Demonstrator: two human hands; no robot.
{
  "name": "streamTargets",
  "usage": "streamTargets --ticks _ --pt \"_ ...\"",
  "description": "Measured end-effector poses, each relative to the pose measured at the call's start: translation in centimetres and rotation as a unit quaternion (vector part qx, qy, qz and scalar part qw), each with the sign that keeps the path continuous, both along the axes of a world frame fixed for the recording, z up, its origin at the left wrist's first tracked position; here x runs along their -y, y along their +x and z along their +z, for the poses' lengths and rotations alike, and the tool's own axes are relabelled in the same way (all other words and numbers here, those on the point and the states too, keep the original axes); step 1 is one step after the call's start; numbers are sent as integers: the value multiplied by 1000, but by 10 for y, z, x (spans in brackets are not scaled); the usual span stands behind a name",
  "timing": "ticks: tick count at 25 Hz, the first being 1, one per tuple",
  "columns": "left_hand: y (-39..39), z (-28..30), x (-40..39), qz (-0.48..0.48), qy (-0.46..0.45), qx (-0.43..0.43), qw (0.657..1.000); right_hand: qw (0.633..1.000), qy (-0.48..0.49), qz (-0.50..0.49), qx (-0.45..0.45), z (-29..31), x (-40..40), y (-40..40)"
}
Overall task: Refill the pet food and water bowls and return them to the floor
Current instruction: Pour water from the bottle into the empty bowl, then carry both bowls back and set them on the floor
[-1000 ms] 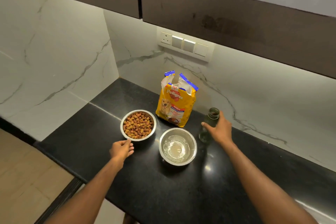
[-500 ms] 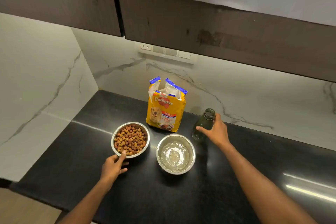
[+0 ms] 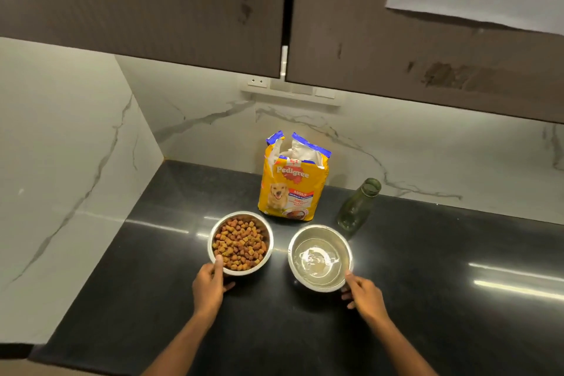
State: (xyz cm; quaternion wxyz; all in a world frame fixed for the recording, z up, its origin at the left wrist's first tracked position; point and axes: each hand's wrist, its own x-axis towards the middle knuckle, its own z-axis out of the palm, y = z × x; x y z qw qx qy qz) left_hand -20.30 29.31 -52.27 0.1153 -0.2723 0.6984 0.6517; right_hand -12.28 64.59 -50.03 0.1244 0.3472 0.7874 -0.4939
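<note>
Two steel bowls sit side by side on the black worktop [image 3: 427, 299], not touching. The food bowl [image 3: 240, 243], at about 10 o'clock from frame centre-bottom, is filled nearly to the rim with brown and tan kibble [image 3: 239, 239] in small chunky pieces. The water bowl [image 3: 320, 258], to its 3 o'clock, holds clear water that catches a bright reflection in the middle; its polished rim shines.

The left hand [image 3: 209, 287] grips the food bowl at its 7 o'clock edge, thumb over the rim, fingers [image 3: 227, 286] curled under the side. The right hand [image 3: 364, 296] holds the water bowl at its 5 o'clock edge, thumb on the rim, fingers narrow against the wall. Both bowls appear to rest on the worktop.

Behind, at 12 o'clock of the food bowl, an open yellow pet food bag [image 3: 293, 183] stands upright against the marble wall. A green glass bottle [image 3: 357, 207], uncapped, stands at 1 o'clock of the water bowl, apart from both hands.
</note>
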Motion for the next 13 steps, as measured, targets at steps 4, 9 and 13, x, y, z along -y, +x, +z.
streamTargets --ticks 4,9,13 --pt "1 5 1 9 39 -1 999 995 -60 -75 -38 -4 19 -6" --pt "35 17 25 39 66 6 997 969 -179 -143 -87 -4 30 -4" --pt "100 19 66 129 80 3 988 970 -198 -99 -99 -12 44 5"
